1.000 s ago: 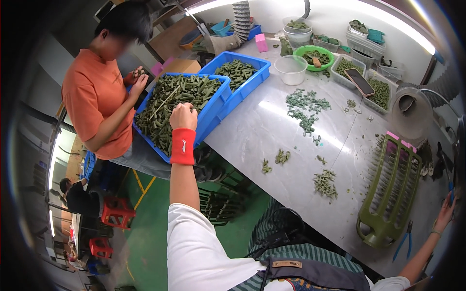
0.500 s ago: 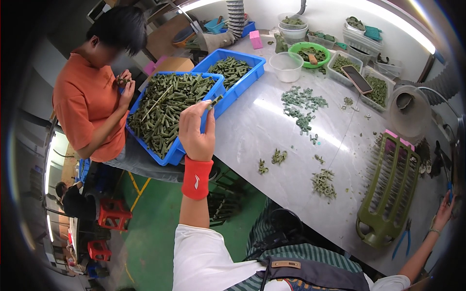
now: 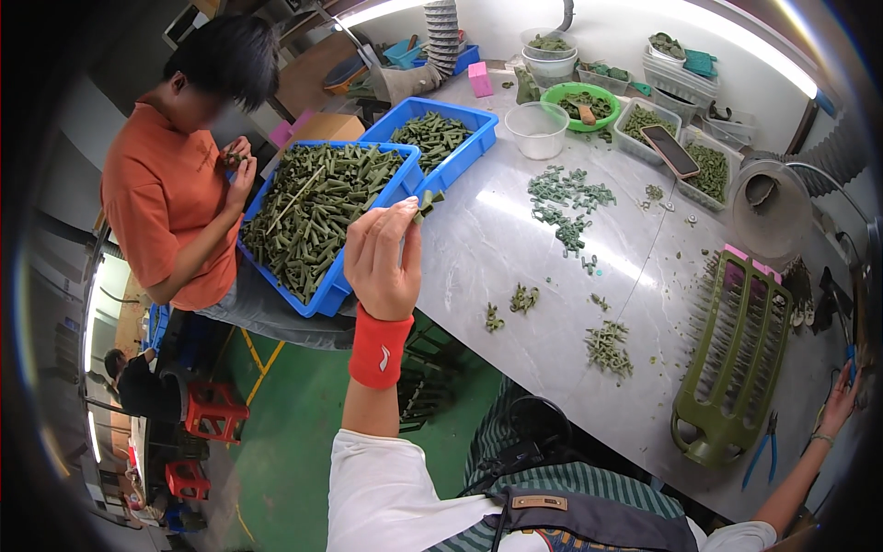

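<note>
Working at the marbled desk (image 3: 451, 285), past the heaped blue crate (image 3: 336, 292), you've lifted your left hand (image 3: 382, 262) out; your right hand's (image 3: 839, 405) grip can't be told. Left fingers (image 3: 400, 210), pinched, now separate one short green tube (image 3: 426, 206) beside the crate.

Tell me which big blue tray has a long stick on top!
The tray nearer the person in the orange shirt: a long, thin stick lies on its green pieces. The other tray, nearer the clear tub, shows no such stick.
</note>
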A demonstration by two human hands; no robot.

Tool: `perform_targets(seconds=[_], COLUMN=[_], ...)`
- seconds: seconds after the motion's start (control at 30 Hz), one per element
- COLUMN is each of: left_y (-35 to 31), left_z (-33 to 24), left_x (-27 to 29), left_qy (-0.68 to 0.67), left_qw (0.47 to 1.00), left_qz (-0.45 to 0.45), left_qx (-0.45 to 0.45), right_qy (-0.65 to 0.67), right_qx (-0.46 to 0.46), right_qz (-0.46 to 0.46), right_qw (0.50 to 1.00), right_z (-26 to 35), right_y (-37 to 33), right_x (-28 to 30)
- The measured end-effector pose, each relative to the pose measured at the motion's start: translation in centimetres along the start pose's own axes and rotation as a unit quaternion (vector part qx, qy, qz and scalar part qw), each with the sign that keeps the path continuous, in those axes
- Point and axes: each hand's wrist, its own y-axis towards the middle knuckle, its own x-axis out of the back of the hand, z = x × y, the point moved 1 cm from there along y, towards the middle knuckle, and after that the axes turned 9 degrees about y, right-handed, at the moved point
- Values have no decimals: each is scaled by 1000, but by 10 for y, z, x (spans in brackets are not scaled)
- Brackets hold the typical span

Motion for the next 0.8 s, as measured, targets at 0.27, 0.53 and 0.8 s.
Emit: perform_targets(seconds=[0.27,0.53,0.8], left_y=[-11,-12,-8], left_z=[2,-1,-3], left_x=[-4,-1,2], left_qy=[-111,-123,-122], left_qw=[991,991,990], left_qz=[-39,-12,-27], left_qx=[68,57,58], right_qy=[-31,-48,1], right_qx=[4,-15,-6], right_qz=[-21,-42,2], right_qw=[999,998,1000], right_z=[-3,5,9], right_y=[-14,-13,3], right_x=[-19,-14,10])
